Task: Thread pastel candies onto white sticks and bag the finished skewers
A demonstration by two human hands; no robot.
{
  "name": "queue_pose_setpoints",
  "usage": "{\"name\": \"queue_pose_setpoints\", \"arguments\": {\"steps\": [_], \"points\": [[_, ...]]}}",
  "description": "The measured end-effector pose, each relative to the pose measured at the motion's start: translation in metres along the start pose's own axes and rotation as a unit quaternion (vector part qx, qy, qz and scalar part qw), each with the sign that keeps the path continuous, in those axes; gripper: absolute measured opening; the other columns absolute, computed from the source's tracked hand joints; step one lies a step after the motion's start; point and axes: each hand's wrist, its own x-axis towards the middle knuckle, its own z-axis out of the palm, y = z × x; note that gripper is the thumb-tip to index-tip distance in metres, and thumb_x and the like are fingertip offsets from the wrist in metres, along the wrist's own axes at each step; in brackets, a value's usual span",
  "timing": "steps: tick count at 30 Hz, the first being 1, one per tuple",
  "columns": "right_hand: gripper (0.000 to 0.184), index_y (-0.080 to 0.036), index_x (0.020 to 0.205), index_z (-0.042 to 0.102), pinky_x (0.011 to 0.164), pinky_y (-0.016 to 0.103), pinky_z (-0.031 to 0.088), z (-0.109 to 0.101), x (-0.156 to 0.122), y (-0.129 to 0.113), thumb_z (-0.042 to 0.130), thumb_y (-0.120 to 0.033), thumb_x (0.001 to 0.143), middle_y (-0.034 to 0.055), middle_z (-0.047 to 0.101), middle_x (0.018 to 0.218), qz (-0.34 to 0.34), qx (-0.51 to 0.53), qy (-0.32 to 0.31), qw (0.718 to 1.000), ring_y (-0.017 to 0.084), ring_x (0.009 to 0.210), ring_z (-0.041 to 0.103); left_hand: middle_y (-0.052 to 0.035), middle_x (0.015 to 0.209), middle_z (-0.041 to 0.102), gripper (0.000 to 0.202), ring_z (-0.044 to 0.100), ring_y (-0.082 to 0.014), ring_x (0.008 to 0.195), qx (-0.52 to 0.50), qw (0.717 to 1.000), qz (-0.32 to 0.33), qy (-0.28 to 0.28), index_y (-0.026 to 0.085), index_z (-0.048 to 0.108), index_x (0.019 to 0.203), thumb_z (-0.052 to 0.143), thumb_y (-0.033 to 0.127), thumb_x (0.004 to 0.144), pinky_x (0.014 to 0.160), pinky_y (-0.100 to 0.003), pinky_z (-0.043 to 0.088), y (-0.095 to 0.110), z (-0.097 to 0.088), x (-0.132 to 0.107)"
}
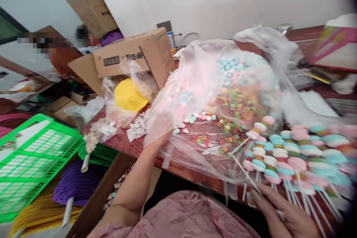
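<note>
half the left hand (158,142) hides inside bag (195,89).

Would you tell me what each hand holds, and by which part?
Left hand holds the plastic bag at its near edge; right hand holds the candy skewers by their sticks.

Two hands are showing, a left hand (157,139) and a right hand (281,208). One clear bag (195,81) is lying open. One green basket (33,156) is sitting beside three rolls of cord: a purple roll (74,184), a green roll (97,154) and a yellow roll (39,212). Two large cardboard boxes are standing behind, a near box (139,57) and a far box (92,7). The candy skewers (279,156) are blurring past counting.
</note>
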Motion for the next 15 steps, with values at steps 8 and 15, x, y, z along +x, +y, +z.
{"name": "queue_pose_setpoints", "arguments": {"steps": [8,15], "points": [[0.045,-0.021,0.118,0.066,0.055,0.029,0.042,0.001,0.081,-0.053,0.049,-0.01,0.078,0.0085,0.076,0.085,0.015,-0.37,-0.122,0.921,0.024,0.067,0.069,-0.0105,0.111,0.071,0.038,0.06,-0.0282,0.114,0.053,0.959,0.071,-0.268,0.021,0.069,0.114,0.057,0.018,0.079,0.109,-0.04,0.04,0.039,0.046,-0.024],[0.027,-0.015,0.109,0.066,0.062,0.027,0.037,0.03,0.128,-0.068,0.049,-0.011,0.088,0.0134,0.072,0.082,0.127,-0.437,-0.227,0.861,0.024,0.077,0.069,-0.0112,0.129,0.066,0.037,0.051,-0.0312,0.13,0.087,0.965,0.058,-0.241,0.019,0.067,0.12,0.054,0.028,0.087,0.117,-0.045,0.03,0.041,0.047,-0.018]]}}
